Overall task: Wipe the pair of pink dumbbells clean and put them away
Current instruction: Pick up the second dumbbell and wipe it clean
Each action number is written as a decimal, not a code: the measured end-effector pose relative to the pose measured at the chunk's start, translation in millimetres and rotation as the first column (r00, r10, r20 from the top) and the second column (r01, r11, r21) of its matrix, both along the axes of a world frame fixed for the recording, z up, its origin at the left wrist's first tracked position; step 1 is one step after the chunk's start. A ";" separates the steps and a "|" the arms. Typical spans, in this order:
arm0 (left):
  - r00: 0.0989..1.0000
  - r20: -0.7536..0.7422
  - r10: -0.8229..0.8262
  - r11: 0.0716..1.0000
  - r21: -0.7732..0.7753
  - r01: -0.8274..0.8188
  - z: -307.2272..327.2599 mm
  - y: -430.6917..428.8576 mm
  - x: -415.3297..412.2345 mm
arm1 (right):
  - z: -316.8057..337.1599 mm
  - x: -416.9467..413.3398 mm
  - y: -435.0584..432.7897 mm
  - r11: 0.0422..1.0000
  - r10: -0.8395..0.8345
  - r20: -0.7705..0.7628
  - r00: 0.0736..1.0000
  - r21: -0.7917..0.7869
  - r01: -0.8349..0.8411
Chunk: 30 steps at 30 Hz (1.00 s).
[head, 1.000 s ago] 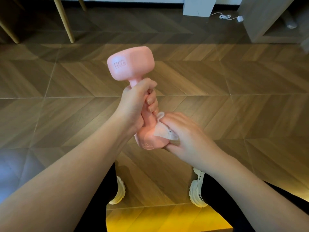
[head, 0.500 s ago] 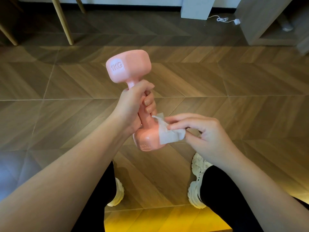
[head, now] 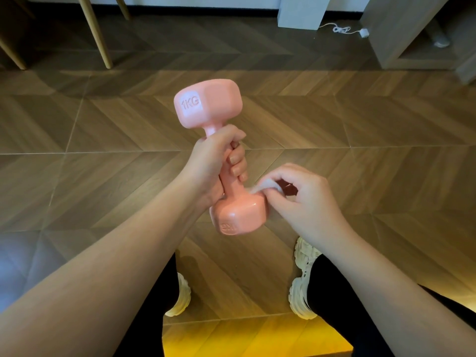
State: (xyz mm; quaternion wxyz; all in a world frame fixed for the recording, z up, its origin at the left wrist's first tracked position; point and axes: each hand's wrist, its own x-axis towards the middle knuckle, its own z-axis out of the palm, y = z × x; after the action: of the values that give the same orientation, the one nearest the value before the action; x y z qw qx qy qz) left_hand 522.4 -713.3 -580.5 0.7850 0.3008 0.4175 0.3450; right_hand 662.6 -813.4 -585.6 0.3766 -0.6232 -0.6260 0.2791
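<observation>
A wood-look floor (head: pixel 360 140) in a chevron pattern is filling the room, with pale seams running across it below the pink dumbbell (head: pixel 210 106) and a yellow glow (head: pixel 257 338) lying on the boards nearest the person.

The dumbbell is being held in the air, tilted, with one head up and away and the other down and towards the person. The upper head is showing raised lettering, "1KG". The lower head is showing similar raised characters, upside down and too foreshortened to read surely.

The left hand (head: pixel 213 163) is wrapping its grip tight round the handle. The right hand (head: pixel 306 202) is pinching a small white wipe (head: pixel 268 185) in a narrow grip and pressing it against the upper edge of the lower head.

Beyond the dumbbell, slim wooden legs (head: pixel 95 32) are standing to the left, a pale block (head: pixel 301 11) is standing straight behind, and a white cable (head: pixel 342 29) is lying coiled beside a light wooden cabinet (head: pixel 396 29) to the right. Under the dumbbell, two chunky white shoes (head: pixel 301 279) and black trousers (head: pixel 334 305) are showing between the forearms.
</observation>
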 end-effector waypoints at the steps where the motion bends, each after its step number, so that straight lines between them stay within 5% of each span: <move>1: 1.000 -0.005 0.002 1.000 -0.004 -0.002 0.4 -0.1 0.0 | 1.9 -0.4 -2.1 0.999 0.037 -0.086 0.996 -0.032 -0.040; 5: 1.000 -0.010 0.012 1.000 -0.013 -0.012 0.7 1.5 -2.2 | 4.9 -1.1 -11.0 0.974 0.191 -0.097 0.977 -0.106 -0.201; 11: 0.999 -0.054 0.000 1.000 0.003 0.000 -3.5 -0.2 -2.0 | -1.1 -8.3 -8.6 0.924 0.364 0.400 0.841 -0.266 -0.273; 17: 1.000 -0.011 0.013 1.000 -0.002 -0.013 -1.3 5.1 -2.6 | -7.1 -11.9 -11.0 0.988 0.115 0.331 0.937 0.055 -0.141; 22: 0.997 0.012 -0.074 0.997 0.031 0.073 -2.3 1.1 -3.7 | -12.1 -13.3 -1.1 0.943 0.330 0.283 0.901 -0.147 -0.299; 26: 0.989 0.064 -0.136 0.991 0.027 0.135 2.2 2.9 -2.6 | -14.8 -12.8 -4.4 0.979 0.197 0.327 0.924 -0.020 -0.202; 30: 0.980 0.128 -0.155 0.988 0.026 0.153 2.9 7.0 -6.8 | -12.8 -12.5 -7.0 0.979 0.199 0.192 0.961 0.002 -0.203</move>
State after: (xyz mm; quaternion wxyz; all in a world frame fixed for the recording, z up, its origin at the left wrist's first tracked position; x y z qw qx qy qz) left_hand 515.6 -706.3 -577.6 0.8323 0.3154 0.3386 0.3052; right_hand 650.1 -820.4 -598.4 0.2912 -0.5762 -0.7223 0.2481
